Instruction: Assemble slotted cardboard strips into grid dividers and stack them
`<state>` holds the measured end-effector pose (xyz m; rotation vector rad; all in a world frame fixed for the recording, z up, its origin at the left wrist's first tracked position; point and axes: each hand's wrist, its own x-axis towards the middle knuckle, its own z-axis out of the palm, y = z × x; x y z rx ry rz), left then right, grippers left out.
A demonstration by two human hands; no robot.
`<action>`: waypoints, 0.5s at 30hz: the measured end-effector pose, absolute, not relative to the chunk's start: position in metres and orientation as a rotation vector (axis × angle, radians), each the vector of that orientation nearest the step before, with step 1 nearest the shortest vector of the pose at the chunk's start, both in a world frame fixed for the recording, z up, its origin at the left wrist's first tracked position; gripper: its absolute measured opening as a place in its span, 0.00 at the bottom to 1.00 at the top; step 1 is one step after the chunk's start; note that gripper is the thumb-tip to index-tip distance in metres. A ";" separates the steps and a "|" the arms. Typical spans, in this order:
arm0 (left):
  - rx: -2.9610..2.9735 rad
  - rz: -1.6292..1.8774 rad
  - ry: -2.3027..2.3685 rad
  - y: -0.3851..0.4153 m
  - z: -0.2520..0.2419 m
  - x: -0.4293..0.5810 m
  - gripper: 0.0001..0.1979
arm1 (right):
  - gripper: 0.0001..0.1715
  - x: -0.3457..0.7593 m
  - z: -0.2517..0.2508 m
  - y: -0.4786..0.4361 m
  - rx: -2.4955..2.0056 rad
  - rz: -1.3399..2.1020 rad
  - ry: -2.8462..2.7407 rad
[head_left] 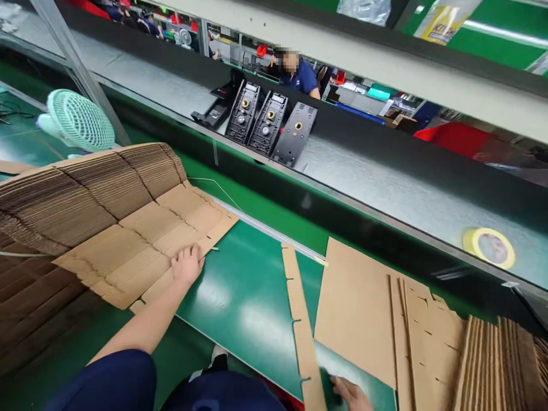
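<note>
My left hand (186,265) lies on the edge of a flat cardboard sheet (145,240) atop a leaning stack of folded cardboard (64,200), fingers curled over the edge. My right hand (351,394) shows only partly at the bottom edge, beside a long notched cardboard strip (299,319) lying on the green table (240,297). Its fingers appear bent near the strip's lower end; whether they grip it is unclear. More flat cardboard pieces (363,308) lie to the right.
A mint-green fan (79,120) stands at the left. Black plastic parts (268,123) lean on a grey conveyor shelf (385,188), with a yellow tape roll (489,247) at right. Another person in blue sits beyond. A corrugated stack (500,365) fills the lower right.
</note>
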<state>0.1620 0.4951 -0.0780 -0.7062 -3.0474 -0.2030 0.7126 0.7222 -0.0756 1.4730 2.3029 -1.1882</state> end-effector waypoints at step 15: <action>-0.696 -0.503 -3.244 0.582 -0.073 0.150 0.42 | 0.37 0.430 -0.055 0.675 1.139 -0.443 2.592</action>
